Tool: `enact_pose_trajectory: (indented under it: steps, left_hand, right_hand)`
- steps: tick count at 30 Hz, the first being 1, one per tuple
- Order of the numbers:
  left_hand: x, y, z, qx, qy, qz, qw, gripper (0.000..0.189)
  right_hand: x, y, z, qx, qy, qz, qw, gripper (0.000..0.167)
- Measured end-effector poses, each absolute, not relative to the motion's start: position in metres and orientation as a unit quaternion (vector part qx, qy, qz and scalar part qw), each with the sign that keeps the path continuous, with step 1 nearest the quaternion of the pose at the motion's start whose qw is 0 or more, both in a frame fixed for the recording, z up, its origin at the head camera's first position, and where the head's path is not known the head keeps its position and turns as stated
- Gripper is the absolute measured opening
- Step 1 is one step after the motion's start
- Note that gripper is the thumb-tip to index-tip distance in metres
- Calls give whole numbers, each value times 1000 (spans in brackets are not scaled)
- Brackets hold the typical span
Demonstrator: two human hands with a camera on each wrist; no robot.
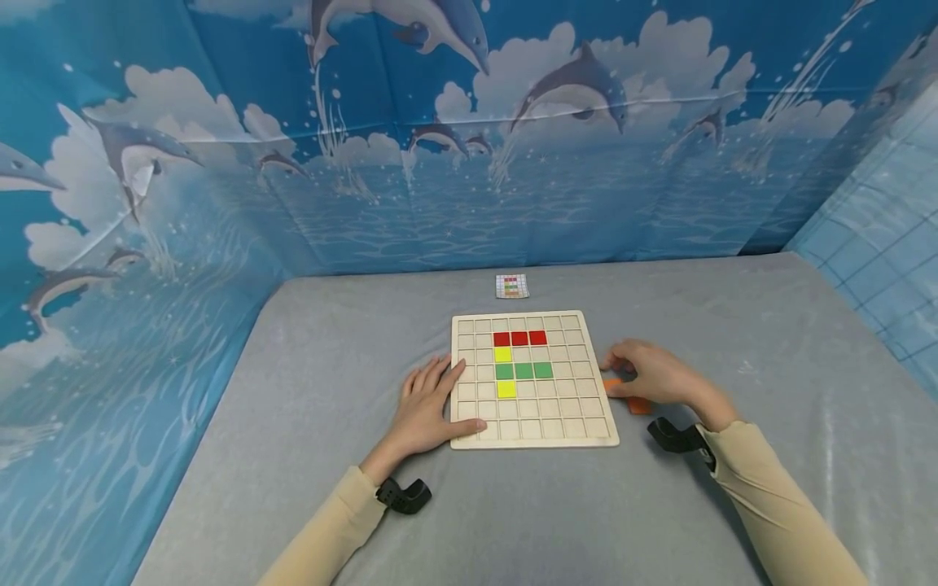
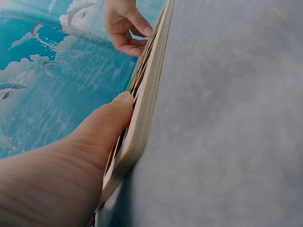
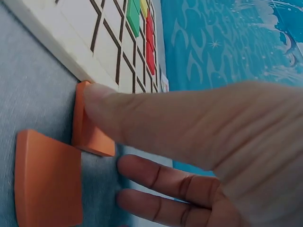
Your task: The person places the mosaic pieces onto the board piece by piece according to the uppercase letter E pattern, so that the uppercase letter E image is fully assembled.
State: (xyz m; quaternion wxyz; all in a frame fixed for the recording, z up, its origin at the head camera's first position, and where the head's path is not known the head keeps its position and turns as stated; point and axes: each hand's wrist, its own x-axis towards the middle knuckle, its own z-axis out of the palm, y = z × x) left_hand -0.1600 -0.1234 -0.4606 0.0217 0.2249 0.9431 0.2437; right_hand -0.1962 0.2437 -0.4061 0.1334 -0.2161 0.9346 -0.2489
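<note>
A pale wooden grid board (image 1: 538, 431) lies on the table, with red tiles (image 1: 519, 338), yellow tiles (image 1: 506, 389) and green tiles (image 1: 523, 371) set in its squares. My left hand (image 1: 425, 415) rests at the board's left edge, fingers spread and thumb on its lower left corner. Beyond the right edge, my right hand (image 1: 652, 373) pinches a flat orange tile (image 3: 97, 139). Its thumb (image 3: 102, 106) covers part of that tile, and the index finger is hidden behind the thumb in the right wrist view. A second orange tile (image 3: 49, 182) lies on the cloth beside it.
A small card (image 1: 511, 286) with a coloured grid pattern lies behind the board. Grey cloth (image 1: 352, 325) covers the table. A blue dolphin curtain (image 1: 440, 203) hangs along the back and left sides.
</note>
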Motion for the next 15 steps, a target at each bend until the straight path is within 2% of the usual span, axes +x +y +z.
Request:
enact_pose_trajectory:
  steps: [5,10,15]
  left_hand:
    - [-159,-123,-460,225,943,244,22,96]
    - [-159,-124,-460,224,943,245,22,96]
    - [-160,-124,-462,226,943,242,19,96]
  right_hand:
    - [-196,246,-407,-213,936,-241,145,18]
    - [-197,245,-407,-197,935,-246,160,15]
    - [-197,246,-408,-183,941,-242,147,14]
